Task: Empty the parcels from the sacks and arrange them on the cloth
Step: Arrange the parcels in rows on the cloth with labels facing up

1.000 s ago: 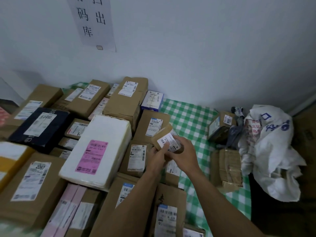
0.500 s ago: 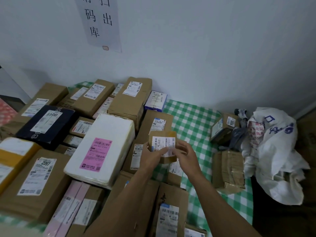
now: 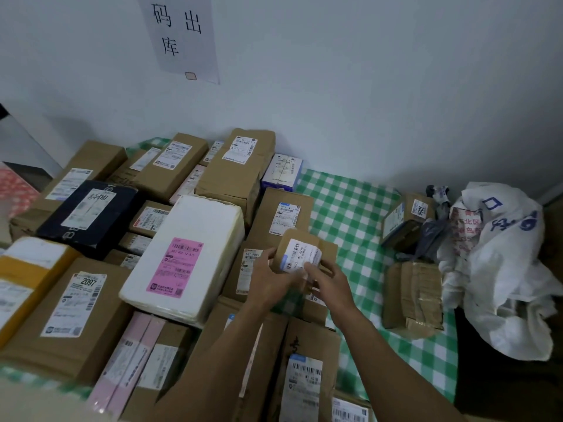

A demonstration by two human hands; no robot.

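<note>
Hands up front, both on one small box (image 3: 300, 254). The left hand (image 3: 268, 278) curls round its left edge. The right hand (image 3: 327, 283) pinches the lower right corner, thumb on the white label. The small box is held tilted, label up, just over the brown parcels (image 3: 283, 208) in the middle of the pile, right at the edge of the bare green-checked cloth (image 3: 350, 214).

Off to the left, a white box (image 3: 198, 226) with a pink label lies on top of others, a dark box (image 3: 88, 214) sits further left, and the 2097 box (image 3: 73, 306) lies nearest. Across the bare strip of cloth, a taped parcel (image 3: 411, 300) and the 3006 box (image 3: 402, 220) lie just beside the crumpled white sack (image 3: 502, 269) at far right. On the wall hangs a paper sign (image 3: 182, 35).
</note>
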